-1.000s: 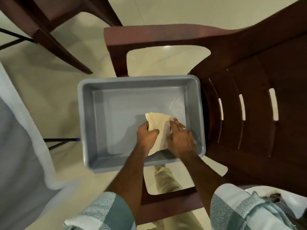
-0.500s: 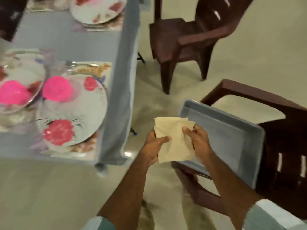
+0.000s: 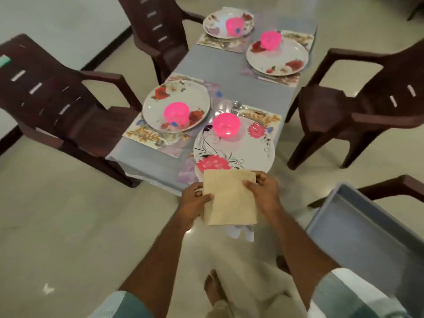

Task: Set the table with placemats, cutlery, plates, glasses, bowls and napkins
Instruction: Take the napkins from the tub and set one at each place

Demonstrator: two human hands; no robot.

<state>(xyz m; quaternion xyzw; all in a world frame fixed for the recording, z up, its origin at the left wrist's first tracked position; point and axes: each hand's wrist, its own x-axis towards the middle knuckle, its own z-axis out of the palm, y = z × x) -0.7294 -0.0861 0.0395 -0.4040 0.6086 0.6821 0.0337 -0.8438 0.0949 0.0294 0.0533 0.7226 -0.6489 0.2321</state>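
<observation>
- Napkins [image 3: 229, 198], a small tan stack, sit between both hands just short of the table's [image 3: 231, 72] near end, in front of the closest plate [image 3: 243, 154].
- Left hand [image 3: 195, 203] pinches the stack's left edge with thumb on top; right hand [image 3: 261, 191] pinches the right edge the same way, likely so one sheet can be peeled off the pile.
- Held flat and level, the stack looks ready to be dealt out place by place.
- Four placemats lie on the table, each carrying a flowered plate, and each plate holds a pink bowl [image 3: 226, 124]; what is inside the bowls cannot be told.
- Cutlery [image 3: 238, 106] shows just beyond the closest plate, on its placemat [image 3: 270, 118].
- No napkin lies at any setting yet, and I cannot make out glasses with certainty.
- Right of the table's near end, a grey tub [image 3: 367, 237] rests on a chair; the visible part of its inside holds nothing.
- Brown chairs stand round the table.
</observation>
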